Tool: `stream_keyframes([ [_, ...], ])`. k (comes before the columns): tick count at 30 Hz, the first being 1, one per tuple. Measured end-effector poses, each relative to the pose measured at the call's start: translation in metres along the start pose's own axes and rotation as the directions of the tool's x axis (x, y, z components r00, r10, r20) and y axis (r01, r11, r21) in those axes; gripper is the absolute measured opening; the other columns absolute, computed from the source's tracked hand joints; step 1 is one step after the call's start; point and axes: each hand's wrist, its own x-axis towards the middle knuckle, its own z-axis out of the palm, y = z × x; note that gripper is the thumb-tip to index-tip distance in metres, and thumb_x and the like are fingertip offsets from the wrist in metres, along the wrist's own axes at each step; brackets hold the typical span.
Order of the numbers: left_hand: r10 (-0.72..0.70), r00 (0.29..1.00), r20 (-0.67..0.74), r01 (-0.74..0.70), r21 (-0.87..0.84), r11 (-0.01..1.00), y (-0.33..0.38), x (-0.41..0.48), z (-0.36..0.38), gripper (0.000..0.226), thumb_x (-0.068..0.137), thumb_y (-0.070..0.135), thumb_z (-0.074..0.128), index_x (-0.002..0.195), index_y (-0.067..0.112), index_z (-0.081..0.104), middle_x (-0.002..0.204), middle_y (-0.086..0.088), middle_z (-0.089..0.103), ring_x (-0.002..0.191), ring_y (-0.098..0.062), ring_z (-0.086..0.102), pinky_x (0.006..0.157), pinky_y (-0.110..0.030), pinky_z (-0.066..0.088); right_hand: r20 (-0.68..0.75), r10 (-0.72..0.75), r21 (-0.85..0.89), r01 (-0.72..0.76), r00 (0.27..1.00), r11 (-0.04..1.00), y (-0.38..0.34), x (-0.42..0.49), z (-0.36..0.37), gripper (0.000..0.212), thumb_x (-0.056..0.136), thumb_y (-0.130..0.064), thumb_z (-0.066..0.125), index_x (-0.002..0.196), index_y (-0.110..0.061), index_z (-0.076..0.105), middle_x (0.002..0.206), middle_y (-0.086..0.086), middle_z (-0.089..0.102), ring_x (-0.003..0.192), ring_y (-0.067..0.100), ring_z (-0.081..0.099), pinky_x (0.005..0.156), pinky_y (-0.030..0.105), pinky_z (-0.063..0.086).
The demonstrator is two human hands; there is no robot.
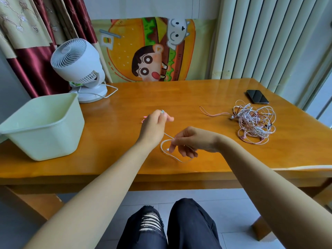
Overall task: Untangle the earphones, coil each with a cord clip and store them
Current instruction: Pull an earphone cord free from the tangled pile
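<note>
My left hand (154,125) is raised over the middle of the wooden table (125,105) and pinches the earbud end of a white earphone cord (164,147). That cord runs down to my right hand (190,141), which pinches it beside a loop lying on the table. A small pink item (143,119) shows just left of my left hand; what it is cannot be told. A tangled heap of pink and white earphones (253,122) lies on the table at the right, apart from both hands.
A pale green plastic bin (41,126) stands at the table's left. Behind it is a white desk fan (79,69) with its cable on the table. A black phone (257,97) lies at the far right. My knees show below the table's front edge.
</note>
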Motion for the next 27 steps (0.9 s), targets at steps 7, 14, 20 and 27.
stream_keyframes([
  [7,-0.202,0.868,0.454,0.409,-0.423,0.808,0.010,-0.013,-0.002,0.043,0.106,0.029,0.032,0.069,0.013,0.047,0.049,0.002,0.036,0.043,-0.016,0.037,0.060,-0.034,0.049,-0.524,-0.148,0.076,0.219,0.839,0.973,-0.006,0.003,-0.016,0.032,0.098,-0.013,0.045,0.068,-0.010,0.054,0.052,0.000,0.042,0.044,0.010,0.031,0.041,0.020,0.023],
  [14,-0.218,0.950,0.222,0.283,-0.907,0.311,0.029,-0.003,-0.006,0.038,0.106,0.032,0.032,0.078,0.013,0.049,0.061,-0.001,0.060,0.059,-0.015,0.063,0.074,-0.030,0.058,-0.203,-0.057,0.010,0.061,0.977,0.998,0.003,0.005,-0.001,0.031,0.105,-0.024,0.043,0.088,-0.010,0.065,0.060,0.003,0.047,0.048,0.010,0.034,0.044,0.019,0.026],
  [20,0.102,0.993,-0.058,-0.103,-0.012,0.995,0.006,-0.005,-0.003,0.039,0.106,0.027,0.037,0.073,0.025,0.058,0.084,0.008,0.073,0.080,-0.011,0.065,0.073,-0.027,0.049,-0.011,-0.052,-0.009,0.052,0.999,0.999,-0.015,-0.007,0.000,0.028,0.102,-0.018,0.047,0.089,-0.005,0.069,0.061,0.004,0.047,0.048,0.012,0.033,0.045,0.020,0.026],
  [27,-0.076,0.958,0.276,0.175,-0.355,0.918,0.015,-0.014,-0.003,0.047,0.106,0.027,0.035,0.065,0.011,0.049,0.047,0.003,0.040,0.044,-0.015,0.038,0.060,-0.032,0.048,-0.503,-0.211,0.022,0.257,0.838,0.966,-0.019,-0.004,-0.011,0.028,0.098,-0.011,0.048,0.073,-0.006,0.059,0.057,0.001,0.045,0.046,0.007,0.036,0.046,0.018,0.029],
])
